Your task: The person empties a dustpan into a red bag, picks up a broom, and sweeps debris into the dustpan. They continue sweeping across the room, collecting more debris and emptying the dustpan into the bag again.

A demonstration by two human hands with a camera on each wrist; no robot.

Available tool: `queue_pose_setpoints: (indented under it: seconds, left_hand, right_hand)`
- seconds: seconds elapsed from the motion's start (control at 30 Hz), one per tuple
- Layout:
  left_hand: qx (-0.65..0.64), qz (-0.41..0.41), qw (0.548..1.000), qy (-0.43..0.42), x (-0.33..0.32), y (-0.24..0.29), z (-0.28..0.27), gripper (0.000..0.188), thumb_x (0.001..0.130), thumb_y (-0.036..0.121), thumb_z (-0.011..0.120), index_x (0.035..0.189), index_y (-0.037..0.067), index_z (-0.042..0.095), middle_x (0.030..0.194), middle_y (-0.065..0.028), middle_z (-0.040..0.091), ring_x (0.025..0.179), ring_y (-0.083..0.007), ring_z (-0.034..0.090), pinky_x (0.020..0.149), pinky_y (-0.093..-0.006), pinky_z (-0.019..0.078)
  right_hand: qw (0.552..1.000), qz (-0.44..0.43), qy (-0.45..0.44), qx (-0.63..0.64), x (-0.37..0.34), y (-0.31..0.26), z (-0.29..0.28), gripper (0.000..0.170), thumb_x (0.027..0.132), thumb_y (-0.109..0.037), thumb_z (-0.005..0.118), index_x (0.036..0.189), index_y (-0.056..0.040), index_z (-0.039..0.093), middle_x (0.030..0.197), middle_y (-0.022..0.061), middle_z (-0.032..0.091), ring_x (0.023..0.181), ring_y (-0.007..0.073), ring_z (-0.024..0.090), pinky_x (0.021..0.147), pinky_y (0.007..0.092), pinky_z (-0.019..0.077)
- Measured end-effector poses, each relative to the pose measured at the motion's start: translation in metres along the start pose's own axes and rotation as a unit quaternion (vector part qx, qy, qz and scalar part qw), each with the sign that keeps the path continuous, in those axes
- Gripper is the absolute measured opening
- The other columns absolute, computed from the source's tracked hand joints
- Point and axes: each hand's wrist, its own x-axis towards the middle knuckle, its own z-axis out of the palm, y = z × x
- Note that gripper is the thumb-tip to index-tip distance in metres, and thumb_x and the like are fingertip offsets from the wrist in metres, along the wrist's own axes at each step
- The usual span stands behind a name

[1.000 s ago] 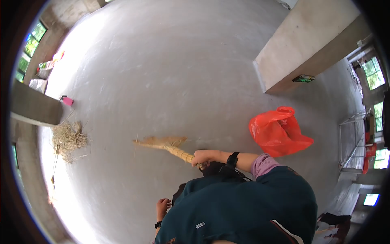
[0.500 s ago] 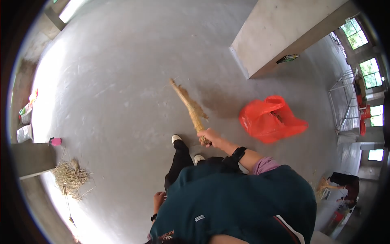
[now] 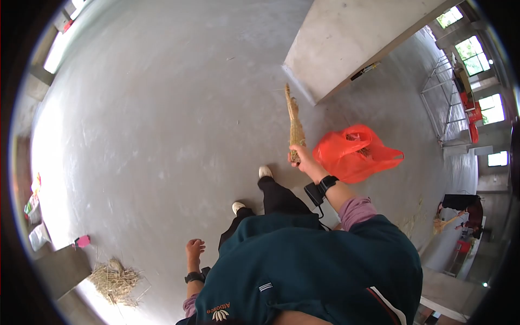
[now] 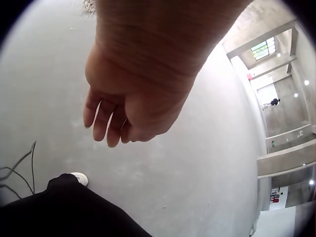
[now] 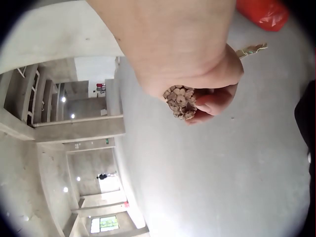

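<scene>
A straw hand broom, its handle bound in ridges, points forward from my right hand. My right fingers curl round the handle; the cut stalk ends of the broom poke out of the fist in the right wrist view. Just right of that hand, a red plastic bag sits on the floor with brownish bits showing in its opening. My left hand hangs at my side with loosely bent fingers and nothing in it, also seen in the left wrist view.
A pillar rises from the floor ahead on the right. A straw heap and a pink object lie at lower left. Metal framing stands far right, with another straw bundle below it.
The broom has swung from pointing left to pointing forward, near the bag, still in my right hand. My view has turned right and my feet have come into sight.
</scene>
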Motion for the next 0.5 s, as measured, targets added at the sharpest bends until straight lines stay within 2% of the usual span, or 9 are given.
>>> queue_pose_setpoints:
  seconds: [0.17, 0.2, 0.3, 0.4, 0.47, 0.5]
  left_hand:
    - [0.014, -0.036, 0.999, 0.006, 0.012, 0.045, 0.033, 0.023, 0.078, 0.014, 0.049, 0.093, -0.001, 0.057, 0.079, -0.0093, 0.063, 0.061, -0.0160, 0.060, 0.053, -0.0269, 0.0467]
    - [0.011, -0.040, 0.999, 0.014, 0.013, 0.053, 0.047, 0.023, 0.078, 0.014, 0.049, 0.093, -0.001, 0.057, 0.079, -0.0093, 0.063, 0.061, -0.0160, 0.060, 0.053, -0.0269, 0.0467]
    - [-0.026, -0.062, 0.998, 0.000, -0.002, 0.074, 0.078, 0.023, 0.077, 0.014, 0.050, 0.092, -0.001, 0.057, 0.079, -0.0092, 0.063, 0.062, -0.0162, 0.060, 0.053, -0.0264, 0.0472]
    - [0.043, -0.050, 0.998, -0.008, -0.007, 0.107, 0.112, 0.022, 0.078, 0.014, 0.051, 0.092, -0.001, 0.058, 0.079, -0.0092, 0.063, 0.062, -0.0161, 0.060, 0.053, -0.0259, 0.0474]
    - [0.119, 0.103, 0.987, -0.043, -0.002, 0.098, 0.119, 0.023, 0.078, 0.015, 0.051, 0.093, -0.001, 0.058, 0.079, -0.0094, 0.063, 0.062, -0.0162, 0.060, 0.053, -0.0256, 0.0473]
    - [0.120, 0.096, 0.987, -0.041, -0.009, 0.113, 0.125, 0.023, 0.078, 0.015, 0.051, 0.093, -0.001, 0.058, 0.079, -0.0094, 0.063, 0.062, -0.0162, 0.060, 0.053, -0.0256, 0.0473]
  right_hand:
    - [1.000, 0.018, 0.002, 0.016, 0.090, -0.066, -0.023, 0.019, 0.074, -0.017, 0.058, 0.082, -0.0150, 0.041, 0.064, 0.0036, 0.048, 0.051, 0.0155, 0.051, 0.036, 0.0239, 0.0274]
    - [0.999, 0.034, 0.031, 0.013, 0.106, -0.082, -0.022, 0.017, 0.075, -0.018, 0.057, 0.080, -0.0137, 0.041, 0.063, 0.0044, 0.049, 0.050, 0.0161, 0.051, 0.036, 0.0241, 0.0282]
    - [0.995, 0.099, 0.020, -0.018, 0.146, -0.114, -0.021, 0.016, 0.075, -0.019, 0.056, 0.080, -0.0125, 0.041, 0.062, 0.0062, 0.050, 0.048, 0.0172, 0.049, 0.036, 0.0246, 0.0297]
    - [0.987, 0.155, -0.029, -0.036, 0.182, -0.116, 0.003, 0.015, 0.076, -0.020, 0.054, 0.079, -0.0107, 0.042, 0.061, 0.0086, 0.051, 0.047, 0.0187, 0.050, 0.034, 0.0246, 0.0301]
    - [0.977, 0.196, -0.064, -0.062, 0.184, -0.092, 0.034, 0.015, 0.076, -0.020, 0.053, 0.079, -0.0094, 0.042, 0.061, 0.0101, 0.052, 0.047, 0.0190, 0.051, 0.031, 0.0244, 0.0299]
    - [0.973, 0.204, -0.069, -0.084, 0.180, -0.082, 0.055, 0.015, 0.076, -0.020, 0.052, 0.079, -0.0087, 0.043, 0.061, 0.0110, 0.053, 0.047, 0.0190, 0.051, 0.030, 0.0242, 0.0298]
